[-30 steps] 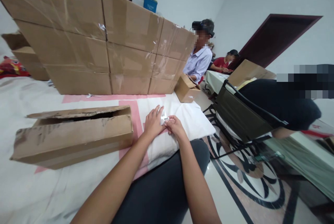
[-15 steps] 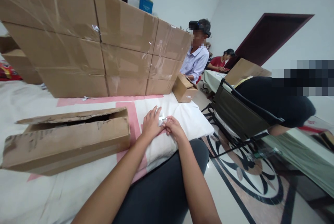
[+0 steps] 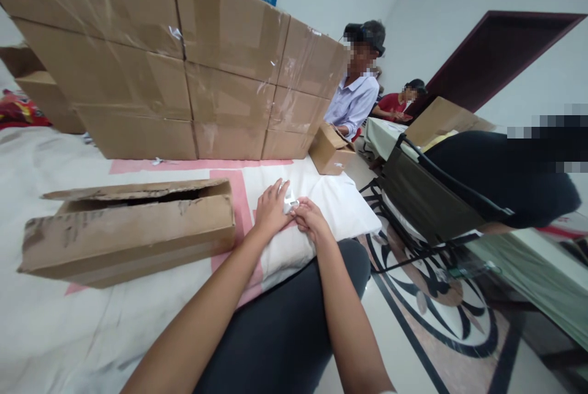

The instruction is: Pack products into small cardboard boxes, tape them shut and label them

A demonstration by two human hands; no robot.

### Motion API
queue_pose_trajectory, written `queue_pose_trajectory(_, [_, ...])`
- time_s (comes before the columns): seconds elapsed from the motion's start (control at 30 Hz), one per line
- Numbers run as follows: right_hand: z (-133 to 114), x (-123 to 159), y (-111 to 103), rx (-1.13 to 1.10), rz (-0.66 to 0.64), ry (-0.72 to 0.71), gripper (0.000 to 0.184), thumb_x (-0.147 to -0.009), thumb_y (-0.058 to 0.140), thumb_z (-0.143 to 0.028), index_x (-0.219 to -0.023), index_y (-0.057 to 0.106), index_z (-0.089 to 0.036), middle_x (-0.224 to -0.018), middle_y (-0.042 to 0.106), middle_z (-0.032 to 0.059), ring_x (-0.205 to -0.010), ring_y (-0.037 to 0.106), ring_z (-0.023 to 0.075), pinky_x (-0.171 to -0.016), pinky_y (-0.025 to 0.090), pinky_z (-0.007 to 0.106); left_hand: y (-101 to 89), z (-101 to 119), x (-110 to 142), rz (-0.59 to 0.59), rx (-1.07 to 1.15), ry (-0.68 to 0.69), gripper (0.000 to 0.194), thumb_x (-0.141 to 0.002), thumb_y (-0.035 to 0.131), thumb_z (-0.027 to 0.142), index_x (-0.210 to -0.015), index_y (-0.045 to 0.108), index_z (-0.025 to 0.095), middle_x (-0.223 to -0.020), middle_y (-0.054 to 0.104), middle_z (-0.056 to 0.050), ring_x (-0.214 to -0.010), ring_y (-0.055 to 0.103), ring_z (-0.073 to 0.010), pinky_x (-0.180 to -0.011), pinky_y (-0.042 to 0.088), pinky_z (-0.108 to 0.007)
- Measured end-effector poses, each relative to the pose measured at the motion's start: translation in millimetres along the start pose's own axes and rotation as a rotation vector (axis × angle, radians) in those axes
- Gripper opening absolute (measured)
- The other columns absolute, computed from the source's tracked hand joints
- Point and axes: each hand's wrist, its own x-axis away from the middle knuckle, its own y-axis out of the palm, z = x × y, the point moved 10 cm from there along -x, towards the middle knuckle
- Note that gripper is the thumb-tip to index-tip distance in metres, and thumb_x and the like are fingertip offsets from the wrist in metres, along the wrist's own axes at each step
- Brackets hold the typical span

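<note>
Centrally, both hands meet over the near edge of the cloth-covered surface (image 3: 321,182). The left hand (image 3: 272,207) is closed around a small white item (image 3: 289,203), its fingers bent over the far-left side. The right hand (image 3: 310,217) pinches at the item's near-right side, fingertips together; exact finger contact is too small to verify. An opened carton (image 3: 133,231) lies left of the hands, its top flap raised, in front of stacked boxes (image 3: 184,75).
</note>
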Motion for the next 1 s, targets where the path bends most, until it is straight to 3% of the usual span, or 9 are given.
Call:
queue_pose_trajectory(0.57, [4.9,-4.0,-1.8,-0.061,0.013,-0.020,0.047,-0.054,0.078,-0.024,-0.087,0.045,-0.025,-0.055,0.058,-0.0118,-0.032,0.022,0.0004,-0.032,0.011,0.016,-0.6,0.6,-0.1,-0.017,-0.002,-0.010,0.087,-0.081,0.067,0.042,-0.158,0.032,0.021,-0.167,0.029,-0.010,-0.145,0.038,-0.0360,-0.118,0.037,-0.050])
queue_pose_trajectory(1.0, [4.5,-6.2,-1.3,-0.078,0.005,-0.039,0.046,-0.054,0.076,-0.020,-0.087,0.045,-0.025,-0.047,0.046,-0.0156,-0.031,0.019,0.0012,-0.034,0.009,0.016,-1.8,0.8,0.5,-0.004,-0.002,-0.011,0.087,-0.081,0.067,0.044,-0.157,0.032,0.022,-0.167,0.030,-0.010,-0.144,0.039,-0.0365,-0.115,0.039,-0.052])
